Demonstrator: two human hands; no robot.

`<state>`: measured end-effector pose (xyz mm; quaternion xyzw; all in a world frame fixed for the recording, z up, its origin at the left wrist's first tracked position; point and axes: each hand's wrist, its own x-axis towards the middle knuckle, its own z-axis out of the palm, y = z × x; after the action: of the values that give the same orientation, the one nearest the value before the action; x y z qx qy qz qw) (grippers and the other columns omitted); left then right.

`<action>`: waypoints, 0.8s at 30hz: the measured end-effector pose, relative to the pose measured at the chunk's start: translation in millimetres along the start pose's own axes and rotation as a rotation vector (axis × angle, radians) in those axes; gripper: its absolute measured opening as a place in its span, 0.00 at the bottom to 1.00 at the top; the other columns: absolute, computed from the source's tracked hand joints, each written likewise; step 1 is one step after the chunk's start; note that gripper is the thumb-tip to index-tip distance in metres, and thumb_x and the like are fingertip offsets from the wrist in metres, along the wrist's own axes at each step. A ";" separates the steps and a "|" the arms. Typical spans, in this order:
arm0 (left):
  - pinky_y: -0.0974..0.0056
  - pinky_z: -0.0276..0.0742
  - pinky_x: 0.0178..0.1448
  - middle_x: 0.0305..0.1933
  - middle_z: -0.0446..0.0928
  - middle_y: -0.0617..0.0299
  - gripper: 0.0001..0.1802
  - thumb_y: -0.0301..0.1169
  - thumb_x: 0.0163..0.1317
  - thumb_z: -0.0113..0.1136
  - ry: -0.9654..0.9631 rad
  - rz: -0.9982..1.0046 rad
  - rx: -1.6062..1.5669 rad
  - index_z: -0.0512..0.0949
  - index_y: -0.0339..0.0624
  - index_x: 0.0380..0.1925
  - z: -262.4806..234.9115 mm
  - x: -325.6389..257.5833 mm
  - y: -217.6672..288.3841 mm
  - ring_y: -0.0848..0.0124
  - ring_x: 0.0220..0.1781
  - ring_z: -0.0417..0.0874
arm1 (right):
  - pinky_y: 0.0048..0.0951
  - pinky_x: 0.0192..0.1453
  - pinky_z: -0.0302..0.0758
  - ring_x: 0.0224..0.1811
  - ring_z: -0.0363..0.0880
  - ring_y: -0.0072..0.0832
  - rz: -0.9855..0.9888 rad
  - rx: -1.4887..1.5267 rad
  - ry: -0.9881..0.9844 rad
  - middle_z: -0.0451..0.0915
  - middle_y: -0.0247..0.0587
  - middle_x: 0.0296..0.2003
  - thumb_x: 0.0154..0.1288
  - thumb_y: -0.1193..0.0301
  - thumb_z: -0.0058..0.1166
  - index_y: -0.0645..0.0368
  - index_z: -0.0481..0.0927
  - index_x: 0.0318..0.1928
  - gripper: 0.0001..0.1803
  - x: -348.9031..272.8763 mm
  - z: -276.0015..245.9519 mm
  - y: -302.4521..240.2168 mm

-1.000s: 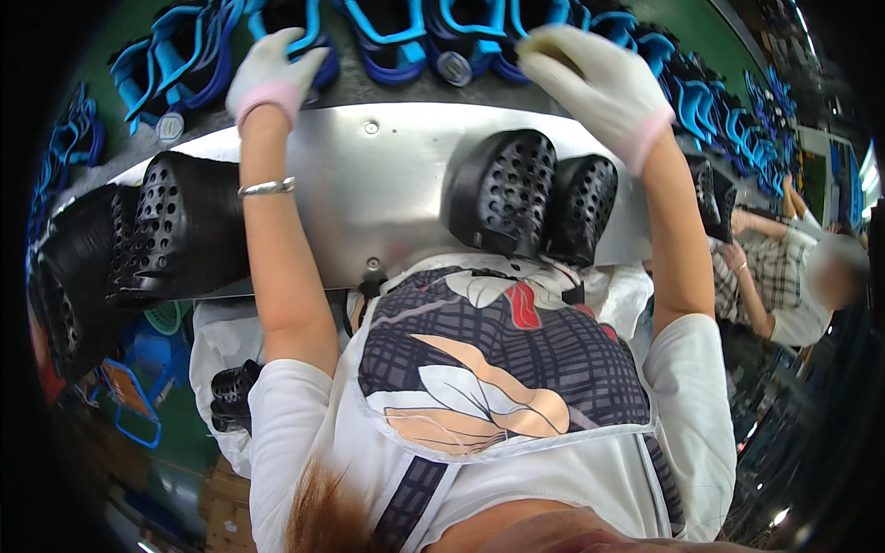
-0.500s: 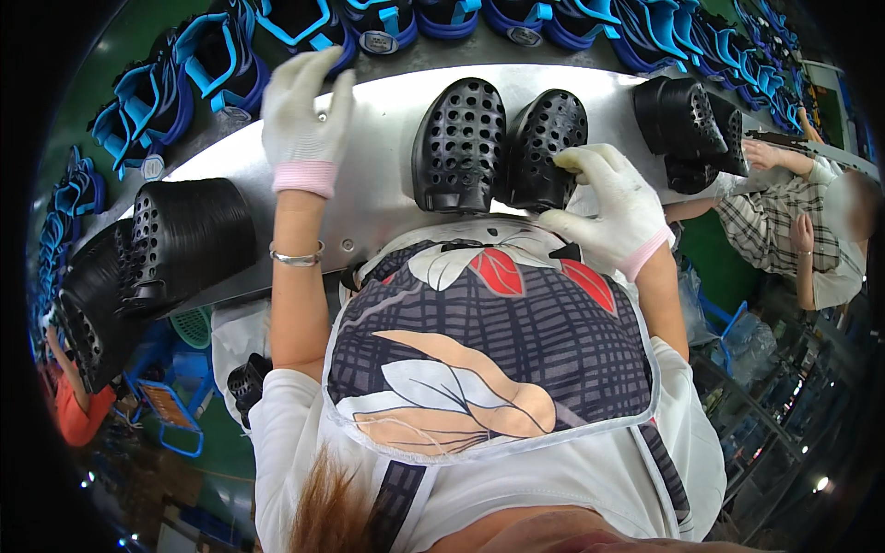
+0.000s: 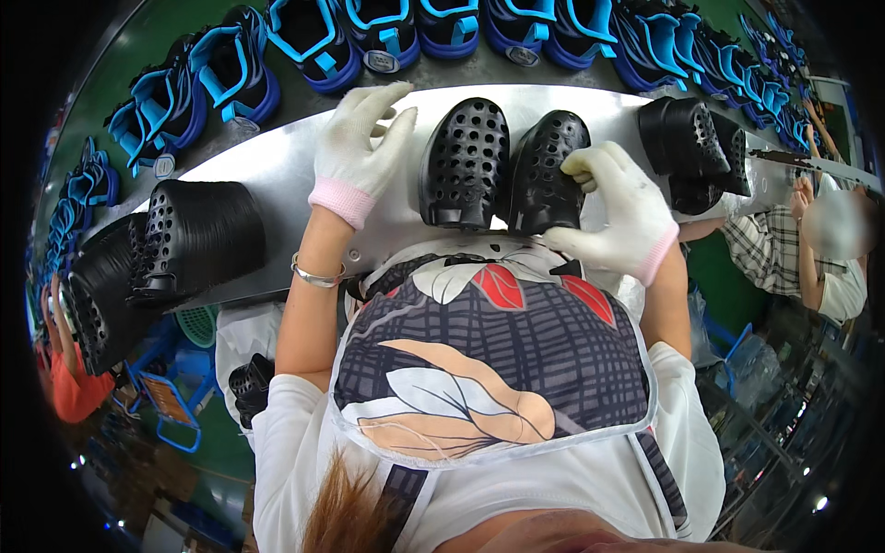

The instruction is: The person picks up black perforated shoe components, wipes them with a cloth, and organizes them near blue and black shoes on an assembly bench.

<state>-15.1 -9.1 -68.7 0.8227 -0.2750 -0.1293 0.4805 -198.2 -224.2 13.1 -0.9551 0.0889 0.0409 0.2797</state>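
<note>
Two black perforated clogs stand side by side on the metal bench in front of me: the left clog (image 3: pixel 466 166) and the right clog (image 3: pixel 544 175). My right hand (image 3: pixel 627 217), in a white glove with a pink cuff, grips the right clog, its curled fingers at the side and its thumb by the heel. To the left of the pair, my left hand (image 3: pixel 362 152) hovers over the bench in a matching glove. Its fingers are apart and it holds nothing.
More black perforated shoes (image 3: pixel 198 235) lie at the bench's left end, and another black stack (image 3: pixel 682 138) stands on the right. Blue-and-black shoes (image 3: pixel 378 28) line the far side of the metal bench (image 3: pixel 277 157). A co-worker in a plaid apron (image 3: pixel 765 249) is at the right.
My left hand has come down and to the right, closer to the left clog. My right hand stays at the right clog, its fingers a little more curled. The view has shifted slightly.
</note>
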 end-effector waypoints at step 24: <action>0.68 0.73 0.53 0.43 0.77 0.67 0.15 0.36 0.65 0.63 0.014 -0.151 -1.156 0.74 0.42 0.47 -25.9 -1.8 0.5 0.77 0.46 0.76 | 0.39 0.34 0.75 0.32 0.80 0.41 -0.157 -0.046 0.061 0.78 0.44 0.30 0.57 0.51 0.63 0.59 0.76 0.40 0.24 90.3 27.7 -89.3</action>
<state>-4.4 10.5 -55.3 0.4449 -0.0973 -0.2869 0.8428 -93.2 -148.6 25.3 -0.9661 0.0214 -0.0084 0.2570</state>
